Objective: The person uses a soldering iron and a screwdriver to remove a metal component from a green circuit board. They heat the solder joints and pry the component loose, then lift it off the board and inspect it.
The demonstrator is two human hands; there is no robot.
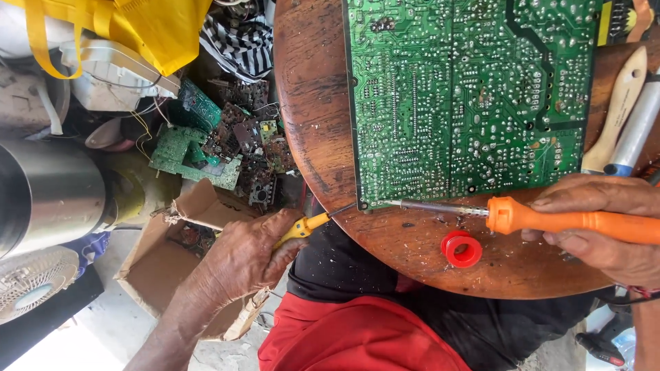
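Note:
A large green circuit board [467, 96] lies solder side up on a round wooden table [316, 117]. My right hand [605, 227] is closed around the orange handle of a soldering iron [550, 220], whose metal tip reaches the board's near left corner. My left hand [244, 257] grips a small yellow-handled tool [302, 227]; its thin tip touches the same corner of the board from the left. A small red spool [462, 249] sits on the table just under the iron.
A wooden-handled brush [619, 103] and a white-and-blue tool [636, 130] lie at the table's right edge. Left of the table are scrap circuit boards [227, 144], an open cardboard box [179, 254], a steel cylinder [48, 192], a fan [31, 282] and a yellow bag [144, 27].

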